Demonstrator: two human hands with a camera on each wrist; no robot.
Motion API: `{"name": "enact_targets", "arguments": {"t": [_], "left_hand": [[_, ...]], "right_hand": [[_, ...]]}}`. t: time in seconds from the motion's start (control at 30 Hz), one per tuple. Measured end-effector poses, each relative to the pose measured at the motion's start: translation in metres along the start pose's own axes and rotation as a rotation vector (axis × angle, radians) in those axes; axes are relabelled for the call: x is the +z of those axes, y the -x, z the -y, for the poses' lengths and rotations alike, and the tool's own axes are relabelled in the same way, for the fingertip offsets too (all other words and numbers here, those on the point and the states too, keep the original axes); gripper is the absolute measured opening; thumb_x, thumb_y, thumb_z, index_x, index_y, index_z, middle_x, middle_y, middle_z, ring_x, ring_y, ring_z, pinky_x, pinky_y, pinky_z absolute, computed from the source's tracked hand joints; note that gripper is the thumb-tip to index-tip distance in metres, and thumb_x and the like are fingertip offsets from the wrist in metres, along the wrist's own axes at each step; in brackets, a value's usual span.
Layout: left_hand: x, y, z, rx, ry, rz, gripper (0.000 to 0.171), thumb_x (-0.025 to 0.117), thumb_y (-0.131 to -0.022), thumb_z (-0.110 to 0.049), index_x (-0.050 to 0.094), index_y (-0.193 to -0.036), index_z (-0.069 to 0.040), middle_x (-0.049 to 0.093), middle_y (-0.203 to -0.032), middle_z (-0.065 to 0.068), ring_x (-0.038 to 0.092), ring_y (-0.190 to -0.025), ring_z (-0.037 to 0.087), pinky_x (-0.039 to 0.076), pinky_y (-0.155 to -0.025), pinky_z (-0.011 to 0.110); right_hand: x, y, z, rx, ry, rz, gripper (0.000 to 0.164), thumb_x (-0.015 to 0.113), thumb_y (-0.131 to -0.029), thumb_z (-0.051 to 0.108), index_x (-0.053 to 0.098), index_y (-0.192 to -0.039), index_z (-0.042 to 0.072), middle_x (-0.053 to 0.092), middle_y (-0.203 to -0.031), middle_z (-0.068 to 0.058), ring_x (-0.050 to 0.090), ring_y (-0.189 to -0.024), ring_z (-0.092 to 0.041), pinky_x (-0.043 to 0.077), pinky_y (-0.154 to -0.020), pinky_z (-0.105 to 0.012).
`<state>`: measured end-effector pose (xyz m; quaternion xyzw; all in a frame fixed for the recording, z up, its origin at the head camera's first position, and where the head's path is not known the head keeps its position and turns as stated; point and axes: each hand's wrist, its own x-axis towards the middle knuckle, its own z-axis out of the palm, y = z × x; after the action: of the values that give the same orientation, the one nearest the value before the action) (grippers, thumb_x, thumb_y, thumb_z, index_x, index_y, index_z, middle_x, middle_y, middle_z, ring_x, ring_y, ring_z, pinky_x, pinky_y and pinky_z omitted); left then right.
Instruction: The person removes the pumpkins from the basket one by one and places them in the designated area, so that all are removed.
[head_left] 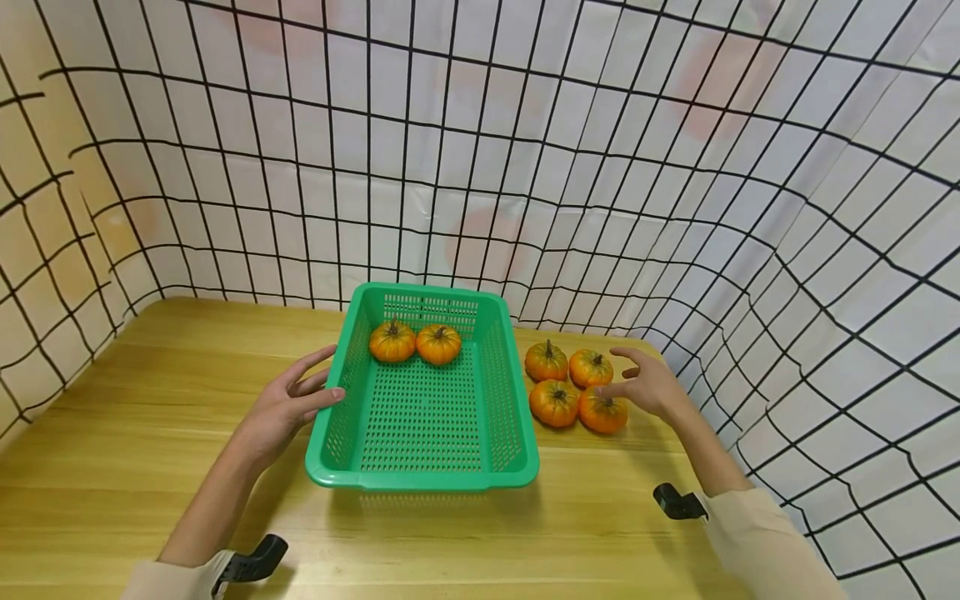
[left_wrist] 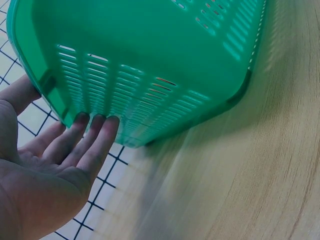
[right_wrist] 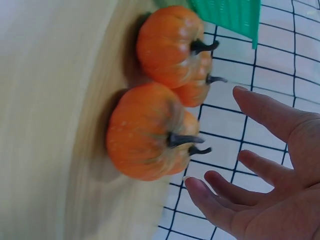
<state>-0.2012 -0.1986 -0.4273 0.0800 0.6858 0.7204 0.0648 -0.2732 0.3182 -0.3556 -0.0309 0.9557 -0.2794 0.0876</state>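
Observation:
A green plastic basket [head_left: 420, 481] with slotted walls sits on the table, two small orange pumpkins [head_left: 393, 342] at its far end. At the basket's left side, my left hand [head_left: 288, 410] holds the rim, thumb over the edge and fingers against the outer wall [left_wrist: 120, 95]. My right hand [head_left: 647, 385] hovers over a group of several small pumpkins [head_left: 554, 403] on the table right of the basket. Its fingers are spread and hold nothing, thumb near the closest right pumpkin [head_left: 604, 414]. From the right wrist, dark curved stems show on the pumpkins [right_wrist: 145, 132].
The wooden table [head_left: 150, 433] extends left of the basket and in front of it. A black wire grid [head_left: 450, 167] backed by white sheeting rises behind the table and along both sides. The right-hand grid [head_left: 795, 375] stands close to my right forearm.

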Motion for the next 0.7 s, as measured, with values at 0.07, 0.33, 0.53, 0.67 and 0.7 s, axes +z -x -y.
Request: {"name": "enact_targets", "arguments": {"t": [0.07, 0.33, 0.53, 0.67, 0.7], "left_hand": [[0.0, 0.0, 0.0, 0.0, -0.003, -0.001, 0.076, 0.068, -0.098, -0.015, 0.027, -0.161, -0.018, 0.037, -0.159, 0.025, 0.065, -0.119, 0.016, 0.054, -0.093, 0.027], [-0.001, 0.001, 0.001, 0.001, -0.008, -0.001, 0.075, 0.067, -0.098, -0.016, 0.027, -0.161, -0.018, 0.037, -0.159, 0.025, 0.064, -0.12, 0.016, 0.054, -0.094, 0.027], [-0.001, 0.0, 0.001, 0.002, -0.005, 0.002, 0.075, 0.067, -0.098, -0.015, 0.027, -0.161, -0.018, 0.036, -0.159, 0.025, 0.064, -0.12, 0.016, 0.054, -0.094, 0.027], [-0.001, -0.001, 0.001, 0.002, -0.008, 0.003, 0.076, 0.068, -0.098, -0.015, 0.027, -0.162, -0.018, 0.036, -0.16, 0.025, 0.064, -0.121, 0.017, 0.054, -0.094, 0.028], [-0.001, -0.001, 0.001, 0.001, -0.009, 0.002, 0.076, 0.068, -0.098, -0.015, 0.027, -0.162, -0.018, 0.036, -0.16, 0.025, 0.064, -0.121, 0.017, 0.054, -0.094, 0.028]], "right_hand": [[-0.002, -0.001, 0.005, -0.019, -0.011, -0.009, 0.09, 0.079, -0.088, 0.036, 0.031, -0.159, 0.008, 0.026, -0.161, -0.029, 0.042, -0.138, -0.05, 0.046, -0.1, -0.064], [-0.002, -0.005, 0.031, -0.04, 0.039, -0.045, 0.093, 0.079, -0.086, 0.046, 0.032, -0.16, 0.014, 0.047, -0.151, -0.027, 0.049, -0.135, -0.047, 0.045, -0.103, -0.062], [0.003, -0.008, 0.055, -0.071, -0.008, -0.052, 0.089, 0.079, -0.088, 0.034, 0.03, -0.161, 0.016, 0.052, -0.147, -0.027, 0.053, -0.13, -0.047, 0.048, -0.102, -0.059], [0.008, -0.011, 0.071, -0.101, -0.042, -0.07, 0.088, 0.08, -0.088, 0.034, 0.032, -0.16, 0.018, 0.053, -0.147, -0.025, 0.053, -0.131, -0.046, 0.046, -0.105, -0.059], [0.009, -0.013, 0.075, -0.108, -0.054, -0.07, 0.088, 0.08, -0.088, 0.034, 0.032, -0.16, 0.019, 0.054, -0.147, -0.024, 0.052, -0.132, -0.045, 0.045, -0.106, -0.06]]}}
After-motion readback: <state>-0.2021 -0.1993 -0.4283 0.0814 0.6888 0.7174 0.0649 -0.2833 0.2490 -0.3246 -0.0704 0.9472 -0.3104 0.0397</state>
